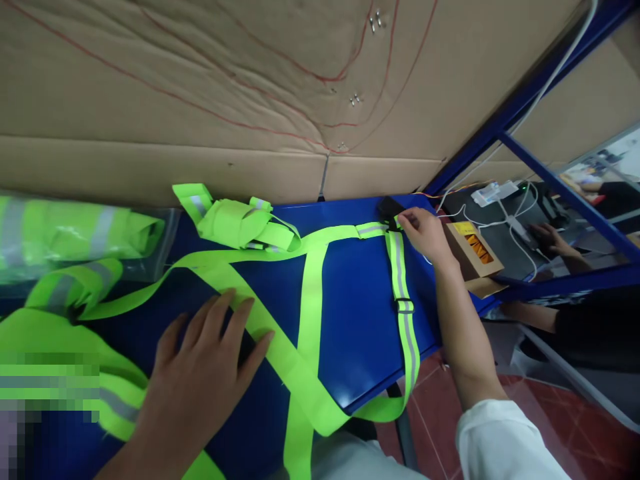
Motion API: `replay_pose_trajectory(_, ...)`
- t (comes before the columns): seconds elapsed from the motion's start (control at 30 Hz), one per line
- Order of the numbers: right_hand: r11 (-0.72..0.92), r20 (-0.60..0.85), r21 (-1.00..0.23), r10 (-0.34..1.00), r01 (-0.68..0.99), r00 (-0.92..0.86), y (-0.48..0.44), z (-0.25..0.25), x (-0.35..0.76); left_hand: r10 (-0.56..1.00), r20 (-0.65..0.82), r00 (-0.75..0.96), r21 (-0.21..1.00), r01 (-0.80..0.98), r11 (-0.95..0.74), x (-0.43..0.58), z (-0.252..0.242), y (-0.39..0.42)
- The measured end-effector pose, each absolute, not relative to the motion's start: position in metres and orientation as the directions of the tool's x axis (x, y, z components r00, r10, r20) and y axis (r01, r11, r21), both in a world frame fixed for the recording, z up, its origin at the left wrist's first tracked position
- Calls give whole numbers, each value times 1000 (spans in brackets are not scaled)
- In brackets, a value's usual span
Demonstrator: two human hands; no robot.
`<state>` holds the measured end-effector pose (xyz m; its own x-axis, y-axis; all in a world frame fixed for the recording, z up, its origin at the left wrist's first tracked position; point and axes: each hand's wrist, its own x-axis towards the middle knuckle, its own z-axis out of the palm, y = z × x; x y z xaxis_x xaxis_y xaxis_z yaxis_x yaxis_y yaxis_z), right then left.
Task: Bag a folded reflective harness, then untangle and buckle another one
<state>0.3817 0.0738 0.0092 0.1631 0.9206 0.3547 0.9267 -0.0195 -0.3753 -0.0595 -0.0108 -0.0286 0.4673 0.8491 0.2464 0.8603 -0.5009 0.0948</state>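
Observation:
A neon yellow-green reflective harness (310, 300) with crossing straps is spread over the blue table. My left hand (205, 360) lies palm down with fingers apart, its fingertips on the diagonal strap. At the far end of the harness, my right hand (425, 230) pinches a short piece of the strap beside a black object (391, 208), whose kind is unclear. Below it hangs a narrower strap with a grey stripe and a black slider (405, 306), looping over the table's front edge. A bundled strap piece (245, 223) lies behind the harness.
A clear bag of folded green straps (75, 237) lies at the left, with more loose straps below it. At the right are an open cardboard box (473, 250), white cables and a power strip (520, 228). Another person's hand (555, 240) shows beyond the blue frame (570, 183).

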Motion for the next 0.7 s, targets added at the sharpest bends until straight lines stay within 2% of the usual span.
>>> replay_pose_trajectory(0.1, -73, 322, -326, 929, 942, 183, 70, 12, 375, 856, 234, 460, 107, 863, -493, -59, -27, -11)
replay_pose_trajectory(0.33, -313, 314, -252, 869, 916, 383, 72, 5, 389, 841, 243, 483, 131, 843, -522, -59, -30, -11)
replay_pose_trajectory(0.57, -326, 159, -245, 916, 913, 370, 80, -14, 385, 781, 233, 579, 125, 779, -614, -55, -23, -15)
replay_pose_trajectory(0.7, -347, 134, -230, 914, 909, 383, 82, -11, 386, 780, 255, 571, 177, 766, -618, -63, -6, -6)
